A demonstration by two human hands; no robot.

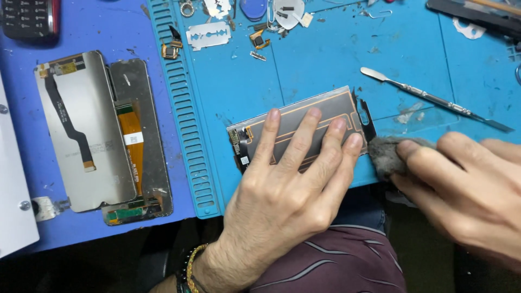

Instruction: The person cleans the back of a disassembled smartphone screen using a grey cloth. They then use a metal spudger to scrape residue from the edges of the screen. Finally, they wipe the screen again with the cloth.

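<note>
**2 hands, 1 screen panel, 1 grey cloth on the blue repair mat**

So the left hand (290,179) was spread flat, 4 fingers fanned out wide, pressing down on a phone display panel (325,111) that lay face-down near the front edge of the teal work mat (244,81). The panel sat tilted a bit, its right end higher in the view, with orange traces across its back and a small connector cluster at its left end. Nothing was gripped there, just palm and fingers holding it flat.

The right hand (472,190) was pinched shut around 1 wad of grey cloth (388,154), and the cloth was touching the panel's right end, right beside the left pinky.

Other stuff I counted:
- 2 more display panels over on the left, on the darker blue surface: 1 silver-backed panel (81,130) with a black flex cable, and 1 dark panel (142,141) with an orange flex cable, lying side by side and overlapping slightly.
- 1 metal spudger (434,99) lying diagonally on the mat, up and right of the hands, well apart from the panel.
- 1 razor blade (209,35) near the top of the mat, with a few tiny loose parts around it, too small to tell apart.
- 1 beaded bracelet (192,266) on the left wrist.
</note>
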